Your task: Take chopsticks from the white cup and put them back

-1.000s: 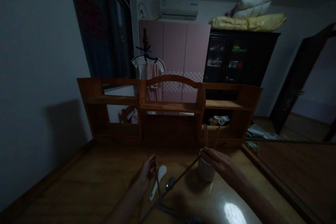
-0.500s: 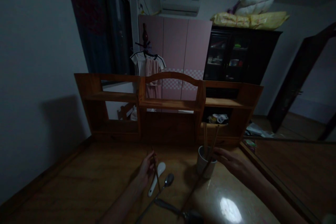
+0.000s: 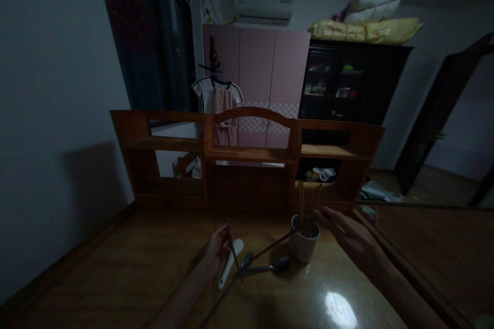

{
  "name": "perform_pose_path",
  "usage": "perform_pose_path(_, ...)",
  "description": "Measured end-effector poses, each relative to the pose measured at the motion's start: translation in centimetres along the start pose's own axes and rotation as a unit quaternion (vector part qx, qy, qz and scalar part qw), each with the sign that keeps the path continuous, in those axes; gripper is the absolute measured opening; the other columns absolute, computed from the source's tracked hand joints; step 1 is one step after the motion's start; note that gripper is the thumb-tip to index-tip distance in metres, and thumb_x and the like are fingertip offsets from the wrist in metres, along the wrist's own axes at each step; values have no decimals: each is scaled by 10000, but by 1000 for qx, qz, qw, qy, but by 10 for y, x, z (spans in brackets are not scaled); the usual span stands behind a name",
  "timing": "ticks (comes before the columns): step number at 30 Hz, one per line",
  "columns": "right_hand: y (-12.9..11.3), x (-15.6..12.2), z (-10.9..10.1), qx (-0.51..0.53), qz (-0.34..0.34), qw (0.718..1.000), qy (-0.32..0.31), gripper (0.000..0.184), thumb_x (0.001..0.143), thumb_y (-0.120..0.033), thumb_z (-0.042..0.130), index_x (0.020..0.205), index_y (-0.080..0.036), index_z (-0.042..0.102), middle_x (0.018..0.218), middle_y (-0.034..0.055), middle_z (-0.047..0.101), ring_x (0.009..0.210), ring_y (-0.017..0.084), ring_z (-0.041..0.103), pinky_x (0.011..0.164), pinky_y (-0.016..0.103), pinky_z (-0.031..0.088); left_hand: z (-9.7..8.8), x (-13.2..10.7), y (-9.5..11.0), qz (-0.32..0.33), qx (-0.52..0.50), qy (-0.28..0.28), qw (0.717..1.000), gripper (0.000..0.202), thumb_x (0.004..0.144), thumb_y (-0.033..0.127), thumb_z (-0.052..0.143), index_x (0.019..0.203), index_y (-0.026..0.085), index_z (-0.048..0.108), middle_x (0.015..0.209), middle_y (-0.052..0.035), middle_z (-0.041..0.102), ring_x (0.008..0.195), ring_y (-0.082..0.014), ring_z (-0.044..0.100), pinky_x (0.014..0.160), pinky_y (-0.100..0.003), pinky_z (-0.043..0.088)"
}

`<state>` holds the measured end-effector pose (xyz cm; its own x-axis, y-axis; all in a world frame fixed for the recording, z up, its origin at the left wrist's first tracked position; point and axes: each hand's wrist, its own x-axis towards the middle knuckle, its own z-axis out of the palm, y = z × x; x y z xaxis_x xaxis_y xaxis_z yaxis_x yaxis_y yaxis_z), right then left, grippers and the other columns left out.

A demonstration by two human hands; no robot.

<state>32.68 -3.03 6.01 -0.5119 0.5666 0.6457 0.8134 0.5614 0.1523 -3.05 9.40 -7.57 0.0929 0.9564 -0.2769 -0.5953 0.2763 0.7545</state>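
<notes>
Left hand (image 3: 216,247), lower centre of the frame: fingers closed about a thin stick (image 3: 233,253), its lower end slanting down to the right.
Right hand (image 3: 353,234), lower right: fingers extended just beside the cup's rim; cannot tell whether they grip anything.
Cup (image 3: 303,248), pale, upright, right of lower centre; sticks (image 3: 301,200) standing in it.
Another stick (image 3: 272,245), sloping between cup and spoons.
White spoon (image 3: 227,272), beside the left hand.
Two metal spoons (image 3: 281,263), lower centre, handles crossing.
Wooden tabletop (image 3: 146,262), beneath all.
Wooden shelf unit (image 3: 250,155), mid-frame, behind.
</notes>
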Motion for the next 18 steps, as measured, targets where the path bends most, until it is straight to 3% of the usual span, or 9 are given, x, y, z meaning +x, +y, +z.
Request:
perform_pose_path(4,2,-12,-15,48,33,998,27,512,977,-101,341,1458,-275,364,1425,64,479,1250,231,520,1043,379,475,26,-19,19,96,43,-71,992,131,797,265,655,852,159,604,681,13,640,538,-85,561,514,-178,441)
perform_pose_path(7,-6,-8,-32,93,57,993,37,486,976,-122,358,1438,-266,405,1441,50,460,1253,220,517,1065,352,460,57,-53,40,187,144,-143,961,216,824,359,640,908,160,636,711,-4,655,549,-92,534,545,-197,433)
perform_pose_path(10,-21,2,-48,128,58,990,23,472,979,-138,363,1436,-248,409,1464,48,429,1278,216,489,1093,354,427,90,-96,52,255,300,-174,903,232,874,373,568,957,181,670,746,-24,670,725,-147,605,674,-223,460)
perform_pose_path(14,-45,17,-56,177,45,983,15,481,981,-128,357,1444,-255,393,1444,44,456,1286,214,480,1076,364,442,116,-137,38,261,393,-199,859,213,869,372,576,888,219,724,878,-37,714,872,-187,647,811,-241,462)
perform_pose_path(18,-62,26,-46,236,52,970,10,451,988,-165,360,1423,-260,433,1408,39,497,1246,229,524,1037,364,486,121,-148,3,252,396,-220,855,228,884,365,550,840,219,720,904,-40,710,875,-188,651,781,-230,487)
